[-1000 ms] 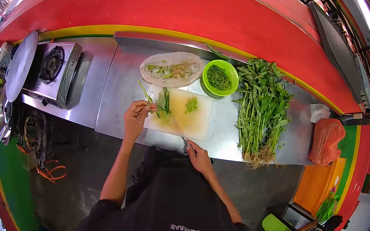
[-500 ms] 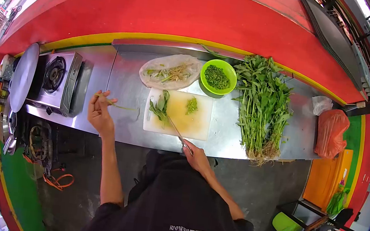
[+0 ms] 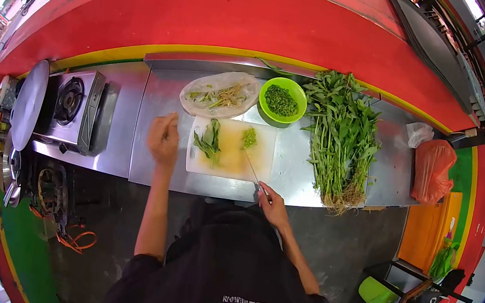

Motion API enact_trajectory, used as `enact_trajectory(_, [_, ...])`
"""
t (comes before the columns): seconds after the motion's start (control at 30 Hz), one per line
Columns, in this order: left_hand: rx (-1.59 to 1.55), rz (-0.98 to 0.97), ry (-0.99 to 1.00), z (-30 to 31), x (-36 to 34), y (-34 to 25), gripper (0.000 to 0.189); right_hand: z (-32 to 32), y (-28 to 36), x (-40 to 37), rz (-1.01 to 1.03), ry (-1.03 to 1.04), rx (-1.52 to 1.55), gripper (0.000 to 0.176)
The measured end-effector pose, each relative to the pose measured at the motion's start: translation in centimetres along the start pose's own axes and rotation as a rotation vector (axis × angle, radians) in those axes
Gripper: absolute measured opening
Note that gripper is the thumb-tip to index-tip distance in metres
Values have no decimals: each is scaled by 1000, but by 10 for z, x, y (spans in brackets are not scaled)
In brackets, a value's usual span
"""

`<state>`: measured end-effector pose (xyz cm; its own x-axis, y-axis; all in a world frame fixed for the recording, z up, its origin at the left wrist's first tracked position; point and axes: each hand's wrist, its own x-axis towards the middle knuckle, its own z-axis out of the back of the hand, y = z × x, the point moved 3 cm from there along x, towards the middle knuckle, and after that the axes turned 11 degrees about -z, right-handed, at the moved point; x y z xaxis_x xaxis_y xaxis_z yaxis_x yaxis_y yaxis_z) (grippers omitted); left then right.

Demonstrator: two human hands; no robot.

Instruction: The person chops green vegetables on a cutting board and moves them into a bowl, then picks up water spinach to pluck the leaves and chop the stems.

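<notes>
My right hand grips a knife, its blade reaching over the white cutting board to a small pile of chopped greens. Leafy green stalks lie on the board's left half. Left of the board, my left hand hovers above the steel counter, slightly blurred, with its fingers curled in. Whatever may be inside those fingers is hidden. Behind the board lies a clear plastic bag with roots and stem scraps. Beside it stands a bright green bowl of chopped leaves.
A big bunch of leafy stems with roots covers the counter right of the board. Farther right sit a red plastic bag and a small white bag. A gas stove stands at the left, near a large round lid.
My left hand has moved right, toward the board, and the green stem seen in it before no longer shows. The knife has shifted from the leafy stalks to the chopped pile.
</notes>
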<state>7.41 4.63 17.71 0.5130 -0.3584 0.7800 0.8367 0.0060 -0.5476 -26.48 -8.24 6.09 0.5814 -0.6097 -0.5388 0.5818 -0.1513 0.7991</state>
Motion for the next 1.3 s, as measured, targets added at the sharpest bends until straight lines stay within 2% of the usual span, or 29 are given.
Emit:
enact_trajectory(0.03, [143, -184, 100, -20, -10, 1, 13, 0, -1, -1, -2, 0, 2, 43])
enact_trajectory(0.1, [-132, 148, 325, -57, -48, -6, 14, 2, 0, -3, -12, -38, -24, 43])
enact_trajectory(0.13, [-178, 186, 409, -75, -79, 3, 17, 5, 1, -5, -19, -60, -38, 44])
enact_trajectory(0.17, [-158, 122, 514, -85, -94, -2, 17, 7, 2, -9, -25, -65, -37, 44])
enact_trajectory(0.27, [-155, 168, 611, -111, -131, -14, 16, 8, 5, -16, -74, -60, -32, 44])
enact_trajectory(0.47, [-61, 169, 593, -123, -160, -1, 16, 7, -12, -23, -70, -94, -73, 42])
enact_trajectory(0.53, [-54, 197, 578, -122, -163, 2, 15, 4, -15, -23, 20, -126, -103, 42])
enact_trajectory(0.63, [13, 215, 527, -120, -169, 6, 14, 3, -13, -27, -96, -44, -87, 43])
enact_trajectory(0.73, [73, 217, 486, -120, -170, 5, 14, 2, -7, -29, -69, -15, -106, 42])
enact_trajectory(0.93, [173, 115, 608, -125, -168, -2, 14, 1, -5, -27, -58, -28, -140, 42])
enact_trajectory(1.03, [147, 159, 666, -127, -174, -6, 17, 2, -6, -28, -107, -10, -124, 40])
enact_trajectory(1.1, [109, 276, 773, -129, -178, -6, 20, 3, -5, -28, -100, -16, -127, 40])
enact_trajectory(1.3, [35, 348, 693, -131, -175, -7, 21, 5, -7, -30, -94, -19, -128, 40])
